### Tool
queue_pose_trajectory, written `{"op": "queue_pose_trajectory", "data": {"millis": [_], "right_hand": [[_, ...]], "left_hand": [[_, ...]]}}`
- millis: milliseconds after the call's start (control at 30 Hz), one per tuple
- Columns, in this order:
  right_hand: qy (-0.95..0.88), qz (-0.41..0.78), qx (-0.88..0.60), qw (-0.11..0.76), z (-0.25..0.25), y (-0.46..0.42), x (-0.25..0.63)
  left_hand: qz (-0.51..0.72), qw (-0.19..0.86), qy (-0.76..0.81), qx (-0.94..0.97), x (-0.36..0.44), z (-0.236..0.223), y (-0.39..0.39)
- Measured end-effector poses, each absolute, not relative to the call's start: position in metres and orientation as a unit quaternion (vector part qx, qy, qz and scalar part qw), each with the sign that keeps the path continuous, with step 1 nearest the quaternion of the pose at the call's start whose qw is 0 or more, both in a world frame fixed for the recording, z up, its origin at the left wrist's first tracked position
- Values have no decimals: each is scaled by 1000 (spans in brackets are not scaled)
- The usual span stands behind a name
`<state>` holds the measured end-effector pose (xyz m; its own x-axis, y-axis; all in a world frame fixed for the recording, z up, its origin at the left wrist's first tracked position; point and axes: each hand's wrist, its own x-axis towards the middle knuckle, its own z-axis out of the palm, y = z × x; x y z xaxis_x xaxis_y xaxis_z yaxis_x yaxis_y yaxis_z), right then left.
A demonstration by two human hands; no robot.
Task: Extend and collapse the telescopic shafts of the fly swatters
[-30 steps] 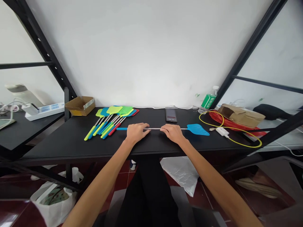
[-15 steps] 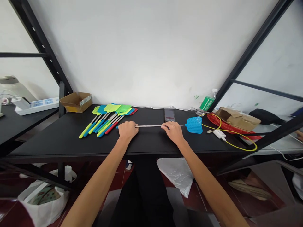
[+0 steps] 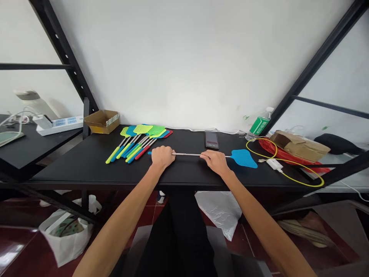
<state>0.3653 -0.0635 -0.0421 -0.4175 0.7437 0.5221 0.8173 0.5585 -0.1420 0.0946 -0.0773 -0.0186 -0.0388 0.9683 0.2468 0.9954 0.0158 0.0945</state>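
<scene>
Sliding leftward compared with a second ago, our left hand (image 3: 163,157) now covers nearly all of the blue handle (image 3: 149,153), and the bare stretch of rod (image 3: 187,154) between our hands has grown. We've got the swatter (image 3: 180,154) lying crosswise before us, at the near part of the tabletop (image 3: 184,173); whether it rests there or is lifted slightly, we can't tell. Left fingers are wrapped around the handle end, right hand (image 3: 215,161) pinching the rod narrowly, close to the blue paddle (image 3: 243,158). Slim rod, that, so bending looks like our main worry if the two hands push unevenly. Pull too hard and our right pinch could slip on smooth metal, swinging the paddle into the yellow cable (image 3: 314,186) near its edge, perhaps dragging the white adapter (image 3: 274,164). Shove the rod forward and we might knock the phone (image 3: 211,140) just beyond. Jerk leftward, and our handle could jostle the pile (image 3: 141,144) beside it.
</scene>
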Motion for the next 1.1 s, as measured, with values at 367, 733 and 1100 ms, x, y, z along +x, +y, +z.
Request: {"op": "queue_pose_trajectory", "data": {"millis": [367,733,1100], "right_hand": [[-849,-71,-448,270,-44,-64,363],[-862,-66,-437,249,-42,-66,359],[-850,-69,-445,274,-39,-70,353]], "left_hand": [[-117,47,-696,-707,96,-18,-78],[-117,48,-684,-719,101,-18,-81],[-125,32,-698,-705,99,-16,-79]]}}
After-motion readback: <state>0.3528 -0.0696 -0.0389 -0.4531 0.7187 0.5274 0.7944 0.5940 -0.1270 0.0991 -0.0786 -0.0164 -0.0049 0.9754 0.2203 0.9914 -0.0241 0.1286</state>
